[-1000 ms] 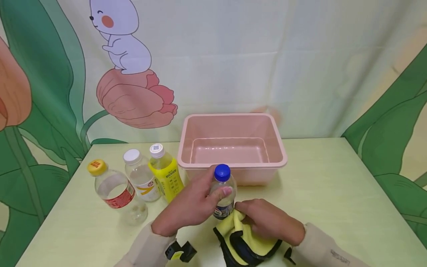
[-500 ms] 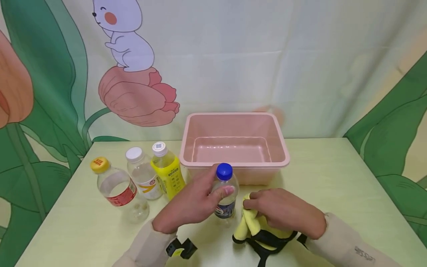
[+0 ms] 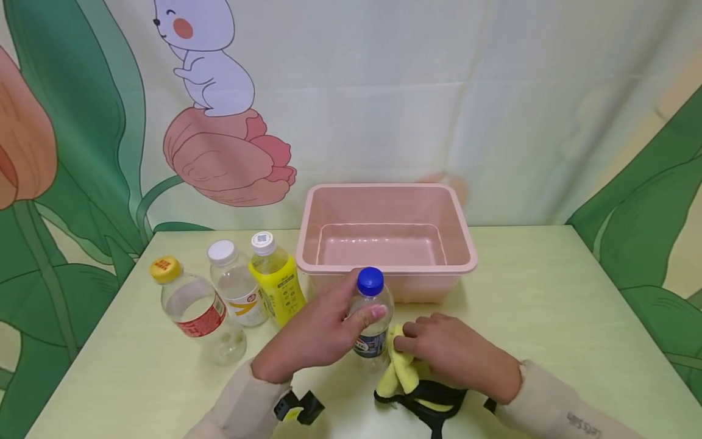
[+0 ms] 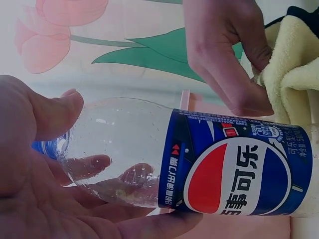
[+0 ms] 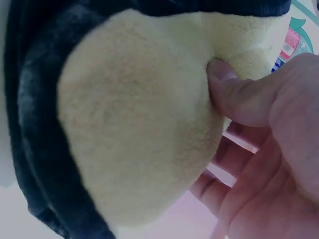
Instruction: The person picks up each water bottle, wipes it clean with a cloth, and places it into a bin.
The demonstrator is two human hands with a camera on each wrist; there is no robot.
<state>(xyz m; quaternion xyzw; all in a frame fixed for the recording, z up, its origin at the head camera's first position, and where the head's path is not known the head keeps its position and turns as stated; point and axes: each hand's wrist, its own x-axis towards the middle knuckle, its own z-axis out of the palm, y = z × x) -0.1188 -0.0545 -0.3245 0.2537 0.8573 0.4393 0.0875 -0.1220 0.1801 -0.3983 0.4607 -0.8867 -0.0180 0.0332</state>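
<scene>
My left hand (image 3: 323, 329) grips a clear plastic bottle (image 3: 370, 323) with a blue cap around its upper part. The left wrist view shows its blue, red and white cola label (image 4: 239, 169), with the thumb on one side of the bottle and the fingers on the other. To the right of it, my right hand (image 3: 457, 353) pinches a yellow cloth (image 3: 403, 372) with black edging. In the right wrist view the thumb (image 5: 239, 94) presses the fluffy cloth against the fingers. Its folds hang down beside the bottle, close to the lower label.
A pink plastic tub (image 3: 384, 268) stands behind both hands. At the left are a bottle with a yellow cap (image 3: 200, 317), a white-capped clear bottle (image 3: 241, 299) and a yellow-sleeved bottle (image 3: 280, 283). A printed curtain (image 3: 384, 91) hangs behind the pale table (image 3: 548, 305).
The right hand moved the cloth away from the bottle to the right, then slightly back left towards it. The left hand holds the bottle in nearly the same place.
</scene>
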